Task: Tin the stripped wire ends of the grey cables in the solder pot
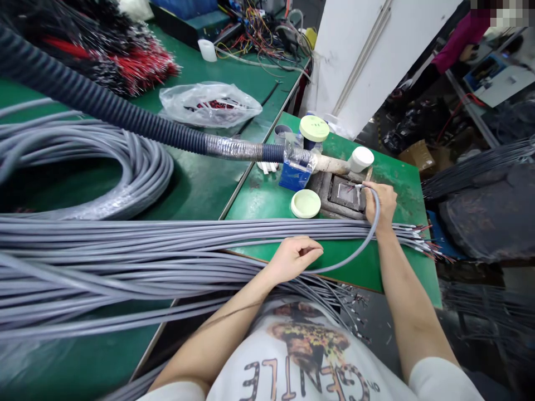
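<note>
My right hand (381, 207) is closed on a grey cable (358, 257) close to its stripped end. The cable's thin bare wires reach over a square pot (348, 194) with a shiny, molten-looking surface. From this hand the cable curves down and back toward my left hand. My left hand (293, 257) has curled fingers, with thumb and forefinger tips brought together; whether anything is between them is hidden. It rests over the near edge of a bundle of grey cables (200, 234), whose stripped ends lie beyond my right wrist.
A ribbed hose (167, 131) crosses above the bench and ends by the pot. Around it stand a shallow cream dish (305, 204), a blue box (295, 175), a yellow-lidded jar (314, 129) and a white cup (361, 159). Coiled cable (146, 161) lies left. A person (462, 42) is far right.
</note>
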